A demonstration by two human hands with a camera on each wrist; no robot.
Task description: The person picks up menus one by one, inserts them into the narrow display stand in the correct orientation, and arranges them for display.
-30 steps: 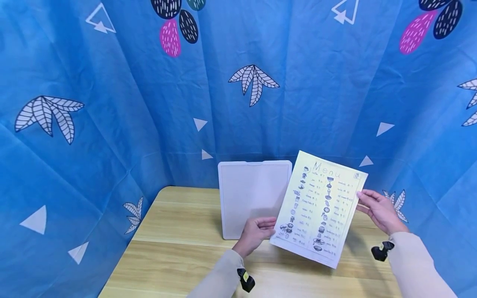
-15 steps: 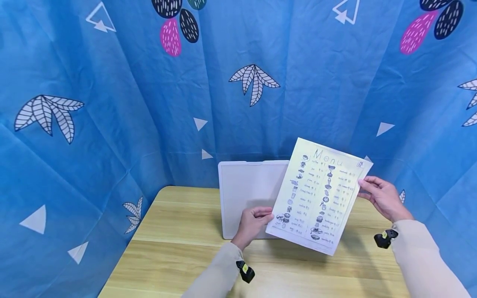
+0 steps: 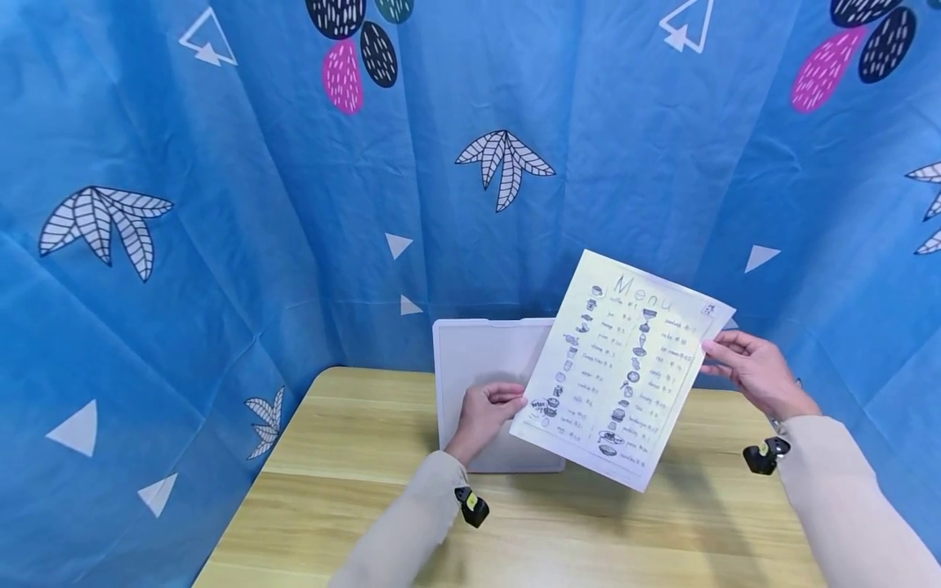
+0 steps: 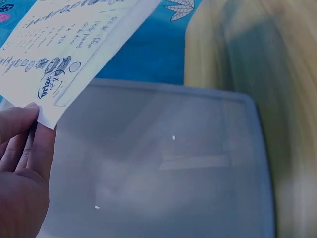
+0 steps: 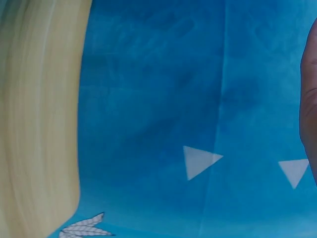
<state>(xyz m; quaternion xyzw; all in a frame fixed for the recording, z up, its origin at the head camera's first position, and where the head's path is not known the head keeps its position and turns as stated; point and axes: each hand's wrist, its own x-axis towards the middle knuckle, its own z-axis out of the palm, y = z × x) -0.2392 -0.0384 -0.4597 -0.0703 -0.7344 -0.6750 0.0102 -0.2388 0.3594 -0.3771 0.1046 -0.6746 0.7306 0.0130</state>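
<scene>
My left hand pinches the lower left corner of the menu sheet, thumb on its face; my right hand pinches its upper right edge. The sheet hangs tilted in the air, above the wooden table and in front of the white board. I judge it light, thin and floppy, easily creased, so opposite edges suit it best. One sheet, one board, one table.
</scene>
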